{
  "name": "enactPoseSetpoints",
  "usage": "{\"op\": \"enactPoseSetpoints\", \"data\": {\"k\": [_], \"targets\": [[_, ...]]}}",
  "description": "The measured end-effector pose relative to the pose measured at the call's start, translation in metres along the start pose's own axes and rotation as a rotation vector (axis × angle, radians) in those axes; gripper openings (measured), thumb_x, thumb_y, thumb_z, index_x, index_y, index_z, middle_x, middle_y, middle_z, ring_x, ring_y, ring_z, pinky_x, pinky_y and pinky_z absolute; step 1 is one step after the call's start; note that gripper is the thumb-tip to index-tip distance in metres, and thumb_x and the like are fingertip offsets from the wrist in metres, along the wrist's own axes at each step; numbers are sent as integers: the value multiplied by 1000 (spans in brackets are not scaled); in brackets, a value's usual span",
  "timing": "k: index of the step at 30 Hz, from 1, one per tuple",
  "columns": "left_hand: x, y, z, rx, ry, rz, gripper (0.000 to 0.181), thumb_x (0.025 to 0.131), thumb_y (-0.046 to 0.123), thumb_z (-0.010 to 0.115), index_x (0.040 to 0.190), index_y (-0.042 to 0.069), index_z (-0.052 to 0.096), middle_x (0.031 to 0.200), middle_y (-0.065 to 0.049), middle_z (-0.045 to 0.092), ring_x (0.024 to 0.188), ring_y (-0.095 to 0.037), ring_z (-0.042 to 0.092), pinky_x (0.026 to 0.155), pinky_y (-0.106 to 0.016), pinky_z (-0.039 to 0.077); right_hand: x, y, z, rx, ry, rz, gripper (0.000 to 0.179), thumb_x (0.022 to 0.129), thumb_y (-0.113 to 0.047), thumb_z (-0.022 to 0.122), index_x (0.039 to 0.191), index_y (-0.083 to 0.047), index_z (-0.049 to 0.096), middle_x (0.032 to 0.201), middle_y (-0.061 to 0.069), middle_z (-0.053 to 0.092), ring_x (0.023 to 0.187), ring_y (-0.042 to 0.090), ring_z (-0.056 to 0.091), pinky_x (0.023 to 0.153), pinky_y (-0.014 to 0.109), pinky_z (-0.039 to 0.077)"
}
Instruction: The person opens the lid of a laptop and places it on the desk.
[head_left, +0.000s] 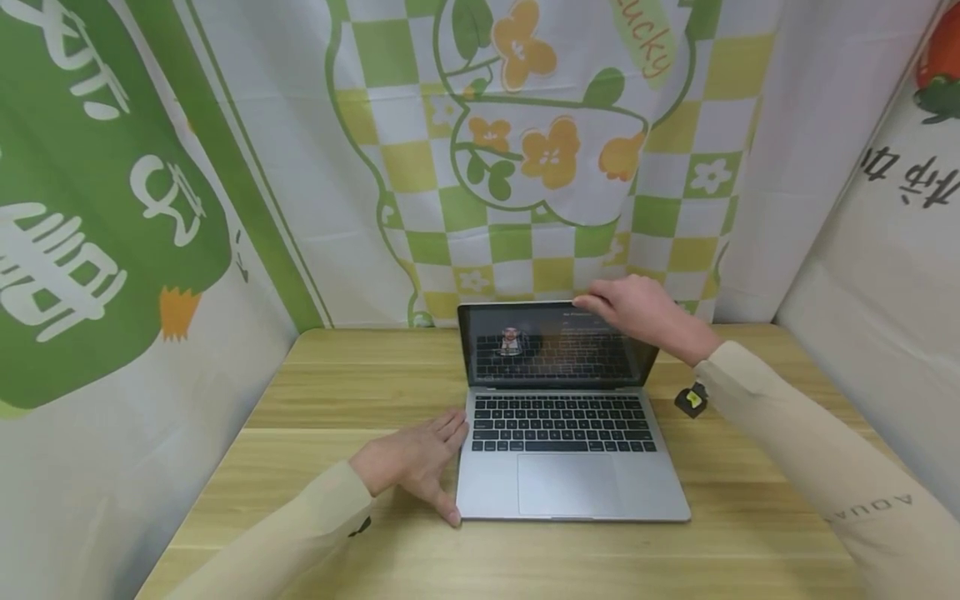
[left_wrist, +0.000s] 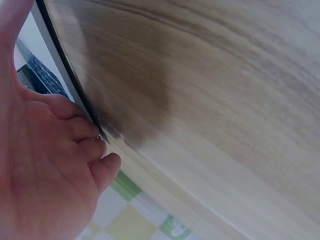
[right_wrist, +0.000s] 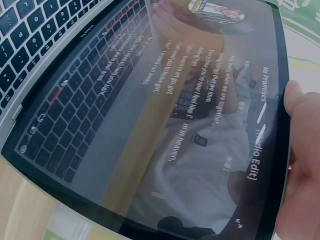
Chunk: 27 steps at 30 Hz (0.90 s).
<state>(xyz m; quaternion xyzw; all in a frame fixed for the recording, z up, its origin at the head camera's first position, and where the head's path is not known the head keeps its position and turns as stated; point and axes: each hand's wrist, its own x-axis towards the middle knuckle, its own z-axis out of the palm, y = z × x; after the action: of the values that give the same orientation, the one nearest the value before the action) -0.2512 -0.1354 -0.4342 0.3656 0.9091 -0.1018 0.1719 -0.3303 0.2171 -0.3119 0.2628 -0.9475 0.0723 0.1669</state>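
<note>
An open silver laptop (head_left: 566,487) sits on the wooden table, its lid (right_wrist: 165,120) raised and tilted back. On the dark, reflective screen are a round picture and lines of song lyrics under the title "No Promises". My right hand (head_left: 637,312) grips the lid's top edge near the right corner; in the right wrist view the thumb (right_wrist: 294,95) lies at the screen's rim. Against the left side of the base rests my left hand (head_left: 416,458), its thumb near the front corner and its fingers (left_wrist: 82,129) along the edge beside the keyboard (head_left: 562,423).
The wooden table (head_left: 322,492) extends around the laptop. Behind it hangs a green and yellow checkered cloth (head_left: 510,250) with orange flowers, close to the lid's back. Printed cloths also hang at left and right. A small dark device (head_left: 692,402) shows under the right sleeve.
</note>
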Motion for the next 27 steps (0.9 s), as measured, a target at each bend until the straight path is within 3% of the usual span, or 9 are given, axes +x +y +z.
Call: {"op": "enactPoseSetpoints", "data": {"k": [10,19,27], "targets": [[-1,-3,2,14,29,10,139,59,94,55,156,2,16,164,-19,8,153,-33,10,124,-43,20,6,5,-3,49,-39,21,32,100,-41,53,81,-17,61,59,-2,49,50,13,42,55,31,38],[-1,-3,4,8,34,10,138,60,93,54,156,2,15,165,-19,6,154,-32,8,125,-43,18,14,15,-8,115,-108,130,43,101,-42,52,69,-14,51,56,0,42,50,16,37,55,31,34],[-1,-6,7,-13,32,10,138,60,94,54,157,4,13,165,-17,4,154,-30,7,125,-43,17,14,27,-8,151,-117,164,45,100,-44,53,67,-14,48,55,-2,38,51,14,33,55,30,33]]}}
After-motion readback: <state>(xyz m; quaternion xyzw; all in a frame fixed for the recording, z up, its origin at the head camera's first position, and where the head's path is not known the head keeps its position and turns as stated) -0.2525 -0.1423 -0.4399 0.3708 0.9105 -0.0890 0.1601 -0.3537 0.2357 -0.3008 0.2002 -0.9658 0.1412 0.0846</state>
